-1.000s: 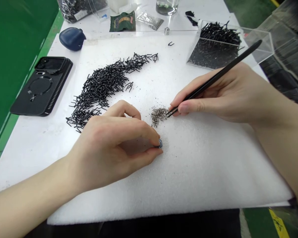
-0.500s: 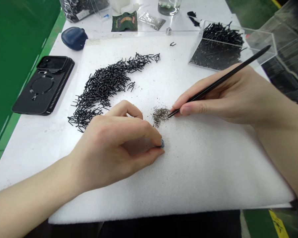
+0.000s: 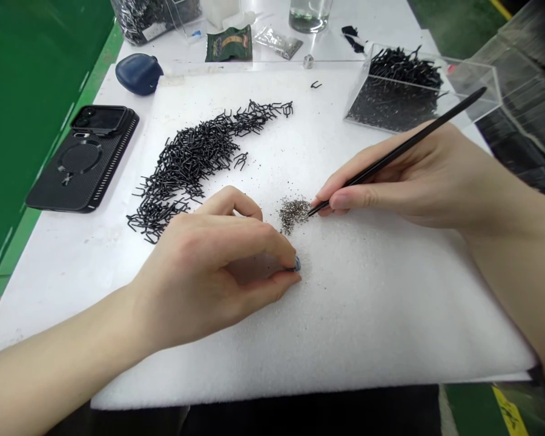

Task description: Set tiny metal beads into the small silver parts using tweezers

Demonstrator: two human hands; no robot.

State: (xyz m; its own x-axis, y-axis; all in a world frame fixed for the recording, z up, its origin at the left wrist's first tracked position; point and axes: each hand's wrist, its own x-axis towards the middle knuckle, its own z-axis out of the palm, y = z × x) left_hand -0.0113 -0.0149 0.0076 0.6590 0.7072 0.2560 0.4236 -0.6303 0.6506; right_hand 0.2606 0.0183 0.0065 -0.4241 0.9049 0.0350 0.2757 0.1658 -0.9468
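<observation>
My left hand (image 3: pixel 213 266) rests over the white foam sheet (image 3: pixel 367 315), thumb and index finger pinched on a small piece (image 3: pixel 297 263) that shows blue with a dark edge; most of it is hidden by the fingers. In my right hand (image 3: pixel 404 175) is a pair of slim black tweezers (image 3: pixel 399 155), held like a pen. Their tip touches the right edge of a pile of tiny metallic grains (image 3: pixel 293 212). Behind my left hand spreads a long heap of small black forked pieces (image 3: pixel 197 151).
A clear box (image 3: pixel 352 103) of black pieces stands at the back right. A black phone (image 3: pixel 82 160) and dark blue rounded object (image 3: pixel 138 74) lie left. Farther back are a green packet (image 3: pixel 229 44), a small clear bag (image 3: pixel 277 42) and a glass of liquid (image 3: pixel 309 15).
The view has shifted slightly, so the surroundings appear a little lower and farther right. Both hands keep nearly the same pose and hold, with the tweezers' tip still at the grains.
</observation>
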